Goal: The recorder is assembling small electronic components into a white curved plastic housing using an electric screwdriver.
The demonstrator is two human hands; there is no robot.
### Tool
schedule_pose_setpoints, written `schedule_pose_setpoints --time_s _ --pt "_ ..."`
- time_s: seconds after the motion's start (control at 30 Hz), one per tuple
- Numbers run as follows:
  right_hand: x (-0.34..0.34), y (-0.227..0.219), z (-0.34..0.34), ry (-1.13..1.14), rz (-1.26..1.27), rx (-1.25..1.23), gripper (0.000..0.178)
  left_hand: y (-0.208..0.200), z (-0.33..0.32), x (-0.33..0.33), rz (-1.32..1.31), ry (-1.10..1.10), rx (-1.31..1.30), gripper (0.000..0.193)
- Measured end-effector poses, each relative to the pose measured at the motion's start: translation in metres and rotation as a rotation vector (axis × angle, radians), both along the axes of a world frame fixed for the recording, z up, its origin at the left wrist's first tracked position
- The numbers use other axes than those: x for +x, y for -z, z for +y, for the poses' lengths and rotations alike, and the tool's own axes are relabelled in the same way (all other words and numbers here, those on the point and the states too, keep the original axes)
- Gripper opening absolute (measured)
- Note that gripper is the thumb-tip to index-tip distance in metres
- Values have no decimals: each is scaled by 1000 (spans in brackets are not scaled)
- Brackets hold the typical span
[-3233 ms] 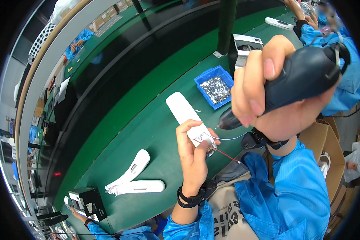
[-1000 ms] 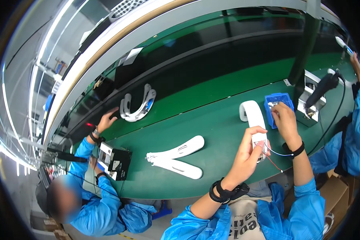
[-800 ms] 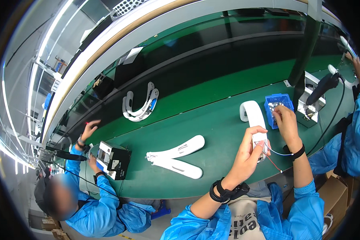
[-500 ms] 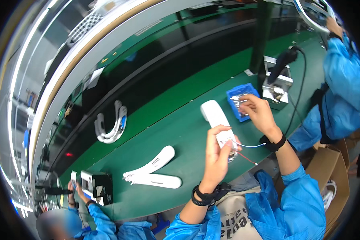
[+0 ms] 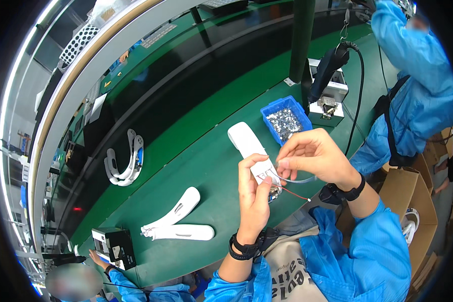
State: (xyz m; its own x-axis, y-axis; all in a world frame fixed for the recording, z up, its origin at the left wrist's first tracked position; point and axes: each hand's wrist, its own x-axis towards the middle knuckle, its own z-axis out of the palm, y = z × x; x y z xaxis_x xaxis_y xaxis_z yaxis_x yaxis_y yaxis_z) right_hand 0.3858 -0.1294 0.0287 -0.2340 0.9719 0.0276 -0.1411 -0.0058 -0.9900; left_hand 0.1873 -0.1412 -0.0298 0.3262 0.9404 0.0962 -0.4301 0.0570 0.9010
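My left hand [image 5: 254, 196] is closed around the lower part of a curved white plastic housing [image 5: 244, 138], tilted above the green bench. From the housing's lower end come a red wire [image 5: 294, 193] and a whitish wire [image 5: 303, 179]. Thumb and fingertips of my right hand [image 5: 314, 156] are pinched together beside the housing's right edge; whatever is between them is too small to name. Just beyond that hand sits a blue bin [image 5: 268, 109] of small metal parts. Two white curved arm pieces [image 5: 183, 204] lie in a V on the bench to the left.
A black powered screwdriver [image 5: 329, 73] hangs by a metal device [image 5: 329, 104] at the right. On the dark belt stands a white U-shaped unit [image 5: 118, 176]. Co-workers in blue sit at right [image 5: 418, 85] and lower left, near a black box [image 5: 118, 246]. A cardboard box [image 5: 405, 194] is at my right.
My right hand has left the blue bin and come back toward me to the white housing's edge. My left hand still holds the housing. The whole view has shifted slightly.
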Motion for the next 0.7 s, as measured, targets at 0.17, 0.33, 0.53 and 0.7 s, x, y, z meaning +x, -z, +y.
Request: schedule_pose_setpoints --time_s 0.17,0.33,0.53,0.7 --pt "-16 -9 3 -105 -73 -98 11 4 1 3 21 -34 2 47" --pt "-25 -4 2 -45 -166 14 17 -2 1 6 37 -81 34 47" --pt "-28 -4 4 -25 -251 41 21 3 2 7 71 -113 62 42" --pt "-24 -4 9 -57 -245 -21 24 9 4 6 87 -110 43 37"
